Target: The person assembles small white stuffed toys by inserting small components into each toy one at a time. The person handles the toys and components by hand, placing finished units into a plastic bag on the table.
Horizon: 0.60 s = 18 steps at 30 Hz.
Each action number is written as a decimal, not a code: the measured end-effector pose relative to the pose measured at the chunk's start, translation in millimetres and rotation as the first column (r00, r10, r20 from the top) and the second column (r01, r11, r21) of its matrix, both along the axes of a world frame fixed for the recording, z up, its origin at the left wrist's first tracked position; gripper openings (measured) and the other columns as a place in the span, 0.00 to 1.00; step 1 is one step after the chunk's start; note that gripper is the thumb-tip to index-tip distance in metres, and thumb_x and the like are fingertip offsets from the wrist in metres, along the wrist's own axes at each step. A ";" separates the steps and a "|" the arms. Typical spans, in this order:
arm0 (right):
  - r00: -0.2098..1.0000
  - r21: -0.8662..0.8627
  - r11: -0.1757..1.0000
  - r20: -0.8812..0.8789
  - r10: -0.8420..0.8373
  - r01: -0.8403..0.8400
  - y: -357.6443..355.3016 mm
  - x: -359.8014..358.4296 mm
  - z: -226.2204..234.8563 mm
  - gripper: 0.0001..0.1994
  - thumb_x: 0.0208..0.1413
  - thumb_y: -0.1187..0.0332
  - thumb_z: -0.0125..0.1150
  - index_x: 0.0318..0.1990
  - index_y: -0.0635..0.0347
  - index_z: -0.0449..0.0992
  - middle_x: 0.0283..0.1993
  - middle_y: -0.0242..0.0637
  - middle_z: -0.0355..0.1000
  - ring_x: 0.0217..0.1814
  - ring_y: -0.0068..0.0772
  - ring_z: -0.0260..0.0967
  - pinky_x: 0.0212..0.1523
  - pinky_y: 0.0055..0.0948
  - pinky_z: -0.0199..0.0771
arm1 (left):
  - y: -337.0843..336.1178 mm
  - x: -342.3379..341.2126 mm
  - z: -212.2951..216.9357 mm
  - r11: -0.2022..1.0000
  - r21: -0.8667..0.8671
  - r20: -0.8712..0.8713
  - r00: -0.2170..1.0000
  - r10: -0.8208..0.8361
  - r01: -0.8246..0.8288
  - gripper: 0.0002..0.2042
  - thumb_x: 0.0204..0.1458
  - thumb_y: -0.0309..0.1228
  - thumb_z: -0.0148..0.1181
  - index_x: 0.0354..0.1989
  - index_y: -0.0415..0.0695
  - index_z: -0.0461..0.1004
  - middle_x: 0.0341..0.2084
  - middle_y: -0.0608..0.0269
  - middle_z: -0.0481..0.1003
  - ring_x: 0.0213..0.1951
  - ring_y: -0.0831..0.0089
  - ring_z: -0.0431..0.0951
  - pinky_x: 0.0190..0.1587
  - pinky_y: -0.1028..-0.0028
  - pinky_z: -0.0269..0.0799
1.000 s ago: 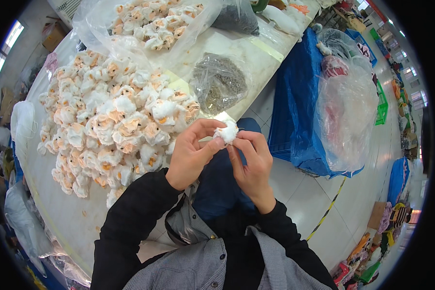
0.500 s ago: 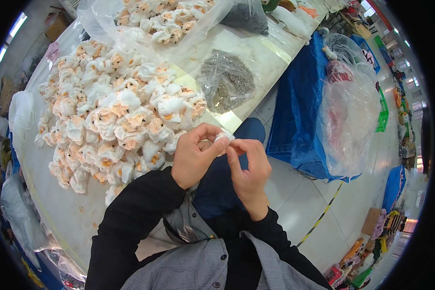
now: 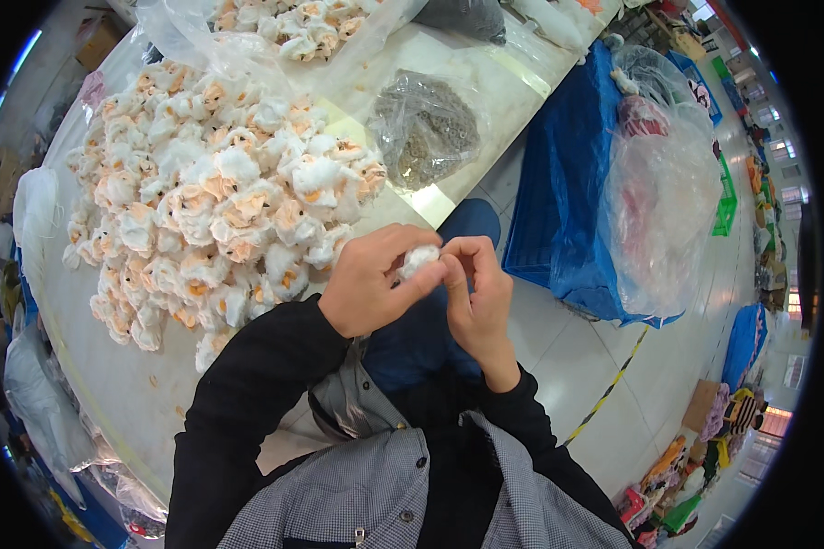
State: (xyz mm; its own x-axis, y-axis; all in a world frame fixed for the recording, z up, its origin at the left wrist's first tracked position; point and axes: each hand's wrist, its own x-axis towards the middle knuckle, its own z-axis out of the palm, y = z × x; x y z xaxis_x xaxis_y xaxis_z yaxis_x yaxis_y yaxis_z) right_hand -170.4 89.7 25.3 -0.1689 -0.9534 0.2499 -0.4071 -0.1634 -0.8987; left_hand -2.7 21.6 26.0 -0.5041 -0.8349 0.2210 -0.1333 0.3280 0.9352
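Note:
A small white fluffy plush piece [image 3: 418, 262] sits in the fingers of my left hand [image 3: 362, 285], whose thumb presses it from the near side. My right hand [image 3: 482, 306] pinches at the right edge of the same piece, thumb and index finger close together; the exact spot they grip is hidden. Both hands meet above my lap, just off the table's near right edge. To their left lies a big heap of white and peach fluffy plush pieces [image 3: 233, 197], some with small orange parts and dark dots.
On the pale table [image 3: 160, 403] rests a clear bag of small grey-brown parts [image 3: 428, 128]. Farther back are a dark bag [image 3: 464, 18] and more plush pieces [image 3: 307, 32] beside clear plastic. A blue-lined crate [image 3: 558, 201] with plastic-wrapped goods [image 3: 659, 210] stands at the right.
My fingers have shifted around the plush piece, which now shows more of its white fluff between my hands. The view has tipped slightly; the heap looks unchanged.

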 end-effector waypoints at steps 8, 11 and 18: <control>0.990 0.083 0.992 0.116 0.083 -0.093 -2.2 2.8 -6.0 0.07 0.74 0.69 0.55 0.46 0.65 0.71 0.32 0.36 0.77 0.33 0.24 0.79 0.37 0.24 0.78 | -2.9 6.6 -7.1 0.990 -0.142 0.091 0.996 0.015 -0.002 0.08 0.51 0.30 0.71 0.36 0.41 0.80 0.26 0.58 0.77 0.22 0.65 0.78 0.26 0.69 0.72; 0.997 0.054 0.996 0.038 0.073 -0.075 -6.6 8.1 -7.0 0.07 0.73 0.69 0.57 0.46 0.66 0.73 0.32 0.36 0.77 0.33 0.25 0.79 0.36 0.25 0.78 | -2.5 7.4 -17.0 0.979 -0.199 0.088 0.994 0.060 -0.042 0.07 0.51 0.29 0.70 0.35 0.41 0.80 0.22 0.58 0.76 0.20 0.66 0.77 0.26 0.69 0.71; 0.953 -0.132 0.991 -0.303 -0.028 -0.013 -64.8 -19.7 1.1 0.05 0.62 0.71 0.68 0.39 0.63 0.82 0.32 0.41 0.77 0.31 0.40 0.76 0.34 0.34 0.74 | 0.7 4.8 -15.8 0.964 -0.038 -0.036 0.964 0.263 -0.264 0.05 0.52 0.26 0.66 0.32 0.38 0.78 0.19 0.59 0.73 0.18 0.75 0.69 0.24 0.72 0.66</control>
State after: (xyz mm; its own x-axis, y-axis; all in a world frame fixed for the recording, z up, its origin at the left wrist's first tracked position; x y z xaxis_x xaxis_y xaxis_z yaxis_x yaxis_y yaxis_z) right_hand -190.1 24.8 26.5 -0.0730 -0.9078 0.4130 -0.6588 -0.2670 -0.7034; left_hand 2.2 22.4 10.3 -0.2597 -0.9269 0.2710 -0.1921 0.3246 0.9261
